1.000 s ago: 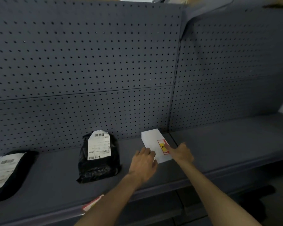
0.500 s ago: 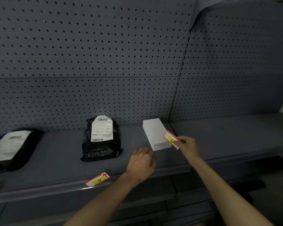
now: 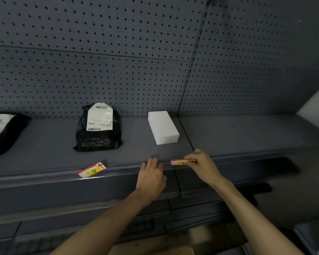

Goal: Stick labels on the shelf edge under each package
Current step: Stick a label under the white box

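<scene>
A white box (image 3: 163, 127) lies on the grey shelf (image 3: 44, 155), with a black bag (image 3: 99, 129) bearing a white shipping slip to its left. My right hand (image 3: 203, 165) pinches a red, white and yellow label marked E (image 3: 180, 162) against the shelf's front edge below the box. My left hand (image 3: 152, 176) rests with fingers spread on that edge, just left of the label, holding nothing. Another label marked D (image 3: 92, 170), with a red arrow, sits tilted on the edge below the black bag.
A second black bag (image 3: 2, 131) with a white slip lies at the far left of the shelf. Grey pegboard (image 3: 118, 70) forms the back wall. Lower shelves run beneath the edge, and the shelf stretches on to the right of the box.
My right hand lifted the E label off the white box and carried it down to the shelf edge. My left hand dropped from the box to the edge. The view tilted downward.
</scene>
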Motion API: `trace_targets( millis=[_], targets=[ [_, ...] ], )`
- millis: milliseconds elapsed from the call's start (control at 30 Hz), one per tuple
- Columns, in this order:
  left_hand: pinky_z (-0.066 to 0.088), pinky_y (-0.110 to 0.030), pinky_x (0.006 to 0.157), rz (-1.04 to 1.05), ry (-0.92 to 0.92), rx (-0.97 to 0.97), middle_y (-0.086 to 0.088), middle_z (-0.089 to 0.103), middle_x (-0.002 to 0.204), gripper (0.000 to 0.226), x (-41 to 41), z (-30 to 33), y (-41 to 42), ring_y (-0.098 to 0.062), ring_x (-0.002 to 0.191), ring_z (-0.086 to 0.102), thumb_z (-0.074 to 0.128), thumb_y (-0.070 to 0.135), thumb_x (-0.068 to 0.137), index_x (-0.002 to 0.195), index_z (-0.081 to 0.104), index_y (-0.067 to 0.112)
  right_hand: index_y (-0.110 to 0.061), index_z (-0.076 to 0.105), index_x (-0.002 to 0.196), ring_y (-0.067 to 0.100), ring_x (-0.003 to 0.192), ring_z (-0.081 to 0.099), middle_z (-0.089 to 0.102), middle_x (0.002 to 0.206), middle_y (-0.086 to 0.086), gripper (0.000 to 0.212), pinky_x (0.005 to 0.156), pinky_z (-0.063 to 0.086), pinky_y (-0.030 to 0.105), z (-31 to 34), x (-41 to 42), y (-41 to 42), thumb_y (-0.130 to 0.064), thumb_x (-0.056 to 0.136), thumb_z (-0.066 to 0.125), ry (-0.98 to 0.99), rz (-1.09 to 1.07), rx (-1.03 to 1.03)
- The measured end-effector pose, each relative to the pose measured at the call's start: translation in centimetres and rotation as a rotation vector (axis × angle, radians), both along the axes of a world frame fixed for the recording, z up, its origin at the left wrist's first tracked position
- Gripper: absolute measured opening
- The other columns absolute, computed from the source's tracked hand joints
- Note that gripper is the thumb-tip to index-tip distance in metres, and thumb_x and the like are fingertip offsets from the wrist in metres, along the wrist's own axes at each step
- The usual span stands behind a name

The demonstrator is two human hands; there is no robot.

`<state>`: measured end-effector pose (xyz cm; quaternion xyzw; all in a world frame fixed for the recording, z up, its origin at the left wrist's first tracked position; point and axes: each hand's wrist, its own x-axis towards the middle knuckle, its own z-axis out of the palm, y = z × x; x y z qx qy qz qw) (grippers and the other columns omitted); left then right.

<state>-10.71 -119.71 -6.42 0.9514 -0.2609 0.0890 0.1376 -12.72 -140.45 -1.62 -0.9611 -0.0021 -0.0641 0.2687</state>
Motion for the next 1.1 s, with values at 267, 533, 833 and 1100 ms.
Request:
trace_targets(
  millis=[267,533,833,1100],
  targets=[
    [0.042,-0.04,0.09,0.042,0.0,0.02,-0.006,0.052,0.107,0.032,-0.7,0.0,-1.3,-0.024,0.099,0.046,0.048,0.028,0.083,0.108,0.058,0.012,-0.017,0.073,0.102,0.016,0.082,0.049,0.05,0.088,0.001,0.015,0.068,0.038,0.027,0.1,1.5,0.8,-0.014,0.089,0.066,-0.074,0.056,-0.099],
    [0.044,-0.038,0.087,0.025,0.015,-0.002,-0.006,0.054,0.104,0.033,-0.8,0.0,-1.2,-0.023,0.096,0.048,0.05,0.026,0.08,0.109,0.057,0.011,-0.017,0.072,0.1,0.016,0.081,0.047,0.05,0.087,0.001,0.013,0.069,0.044,0.031,-0.3,1.9,1.4,-0.014,0.09,0.065,-0.062,0.123,-0.218],
    [0.042,-0.04,0.089,0.005,0.023,0.044,-0.007,0.052,0.108,0.034,-1.2,-0.3,-0.6,-0.024,0.1,0.046,0.048,0.027,0.082,0.112,0.055,0.012,-0.016,0.069,0.101,0.02,0.086,0.047,0.051,0.092,0.005,0.013,0.07,0.036,0.03,-1.8,2.3,3.1,-0.015,0.093,0.058,-0.056,0.204,-0.375],
    [0.039,-0.039,0.096,-0.001,0.041,0.052,-0.006,0.051,0.117,0.039,-0.9,0.4,-0.2,-0.024,0.108,0.045,0.049,0.027,0.086,0.122,0.053,0.012,-0.012,0.057,0.093,0.023,0.086,0.05,0.057,0.095,0.006,0.007,0.071,0.041,0.033,-1.3,2.1,3.6,-0.007,0.088,0.059,-0.081,0.154,-0.443]
  ],
)
